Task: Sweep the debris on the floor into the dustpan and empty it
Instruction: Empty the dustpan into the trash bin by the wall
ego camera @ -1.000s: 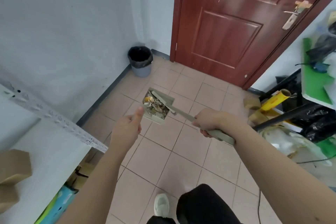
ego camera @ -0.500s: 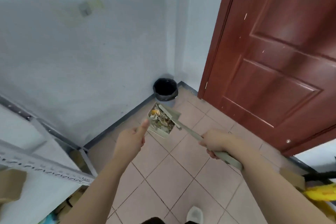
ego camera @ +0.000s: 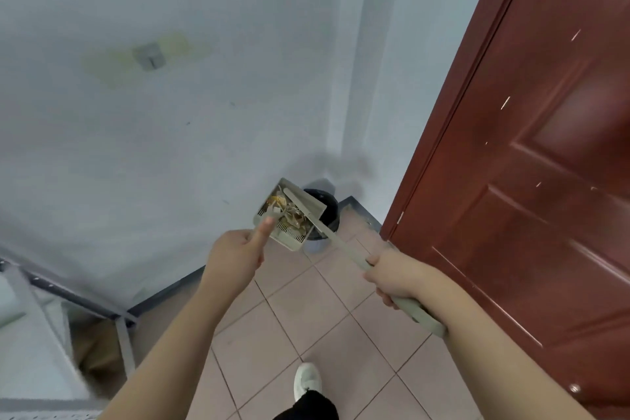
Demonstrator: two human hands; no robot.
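A pale green dustpan [ego camera: 308,204] on a long handle hangs in the air, loaded with debris [ego camera: 285,210] of paper scraps and yellowish bits. My right hand [ego camera: 392,278] grips the handle low down. My left hand [ego camera: 237,254] is a loose fist with the thumb stuck out toward the pan's toothed edge; nothing shows in it. Right behind the pan, in the corner, stands a small bin [ego camera: 324,211] with a black liner, partly hidden by the pan.
A dark red door [ego camera: 531,181] stands shut on the right. White walls meet at the corner behind the bin. A metal shelf frame [ego camera: 78,297] fills the lower left. My white shoe [ego camera: 308,382] rests on the beige floor tiles.
I have stepped toward the corner, and the loaded dustpan has moved from open floor to just in front of the bin. Both hands keep their poses.
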